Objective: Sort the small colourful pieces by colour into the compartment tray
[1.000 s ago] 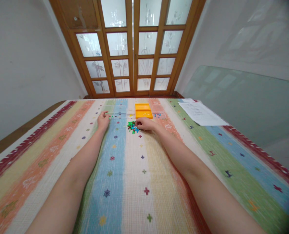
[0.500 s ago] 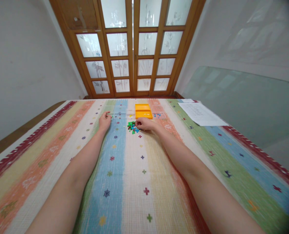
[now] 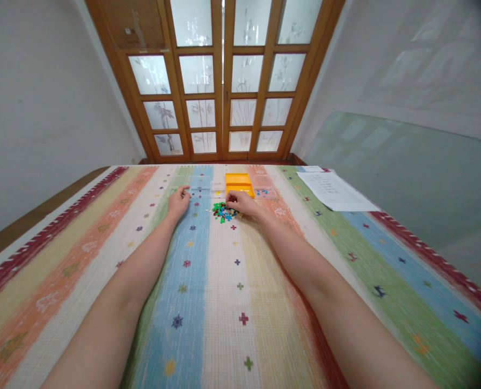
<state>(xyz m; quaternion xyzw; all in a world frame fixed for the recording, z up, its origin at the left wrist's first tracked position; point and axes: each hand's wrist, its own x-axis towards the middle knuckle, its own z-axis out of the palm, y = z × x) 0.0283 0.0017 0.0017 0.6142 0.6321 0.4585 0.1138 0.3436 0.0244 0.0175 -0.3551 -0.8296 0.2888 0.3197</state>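
Observation:
A small heap of tiny coloured pieces (image 3: 222,210), green, blue and dark, lies on the striped tablecloth (image 3: 224,281) far in front of me. My right hand (image 3: 240,203) rests at the heap's right edge, fingers curled and pinched together over the pieces; what they hold is too small to make out. My left hand (image 3: 178,202) lies on the cloth to the left of the heap, fingers loosely bent, tips near a few stray pieces. Just behind the heap stands an orange tray (image 3: 239,184).
Clear plastic boxes (image 3: 265,189) with small pieces sit beside the orange tray. A printed paper sheet (image 3: 334,190) lies at the far right. A glass pane (image 3: 406,173) leans on the right wall. Wooden glazed doors (image 3: 224,86) stand beyond the table's far edge.
My left hand has slid a little to the right, toward the heap. My right hand has lifted slightly and shifted toward the orange tray, fingers still pinched.

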